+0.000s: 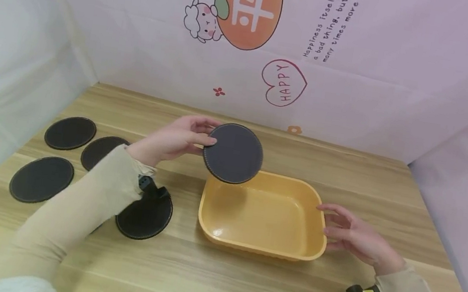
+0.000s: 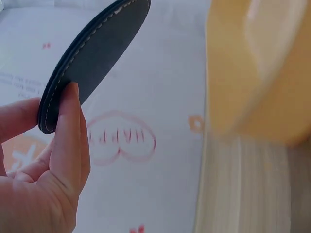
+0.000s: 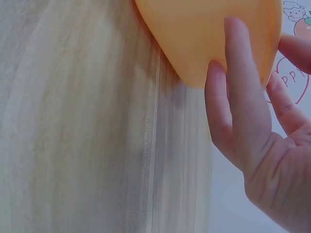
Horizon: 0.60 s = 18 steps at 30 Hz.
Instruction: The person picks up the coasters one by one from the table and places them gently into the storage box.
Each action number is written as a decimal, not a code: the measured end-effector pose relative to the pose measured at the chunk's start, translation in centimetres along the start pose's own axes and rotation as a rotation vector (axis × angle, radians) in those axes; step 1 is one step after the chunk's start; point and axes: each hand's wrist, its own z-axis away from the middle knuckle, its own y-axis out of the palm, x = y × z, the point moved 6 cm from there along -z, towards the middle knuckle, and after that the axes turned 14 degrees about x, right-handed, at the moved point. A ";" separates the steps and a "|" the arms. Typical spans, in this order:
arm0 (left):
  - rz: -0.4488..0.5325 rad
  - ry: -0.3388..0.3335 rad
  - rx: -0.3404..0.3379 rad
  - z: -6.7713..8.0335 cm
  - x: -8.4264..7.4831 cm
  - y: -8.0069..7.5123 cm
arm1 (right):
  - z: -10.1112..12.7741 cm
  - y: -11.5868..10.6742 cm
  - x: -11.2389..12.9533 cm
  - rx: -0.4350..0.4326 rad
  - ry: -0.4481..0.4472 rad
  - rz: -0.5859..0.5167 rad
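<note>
A round black coaster [image 1: 234, 154] with a stitched edge is held up by my left hand [image 1: 178, 138], thumb on one face and fingers behind. It hangs above the far left corner of a yellow plastic basin [image 1: 261, 248]. In the left wrist view the coaster [image 2: 104, 53] is tilted, pinched at its lower edge. My right hand [image 1: 352, 234] touches the basin's right side with spread fingers. The right wrist view shows fairly straight fingers [image 3: 243, 73] against the basin's outer wall [image 3: 194, 29]. The basin's visible floor is bare.
Several more black coasters lie on the wooden table [image 1: 213, 284] at the left: one far back [image 1: 70, 132], another nearer [image 1: 42, 179]. My left forearm partly covers others, including a coaster [image 1: 143, 218] beside the basin. White printed cloth [image 1: 359, 99] walls the table's back and sides.
</note>
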 end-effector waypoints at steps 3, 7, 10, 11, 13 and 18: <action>0.048 0.009 0.020 -1.9 -0.2 1.8 | 0.1 0.0 0.0 -0.027 0.016 0.023; 0.081 0.026 0.051 -4.2 -0.4 4.1 | 0.1 0.0 0.0 -0.044 0.015 0.040; 0.103 0.030 0.083 -5.6 -0.4 5.8 | 0.1 0.0 0.0 -0.045 0.002 0.039; 0.111 0.027 0.094 -6.0 -0.3 6.3 | 0.0 0.0 0.0 -0.043 -0.003 0.037; 0.108 0.017 0.122 -6.8 0.0 7.3 | 0.0 0.0 0.0 -0.037 -0.012 0.028; 0.065 -0.030 0.170 -8.8 1.6 9.2 | 0.0 -0.1 0.1 -0.030 -0.023 0.007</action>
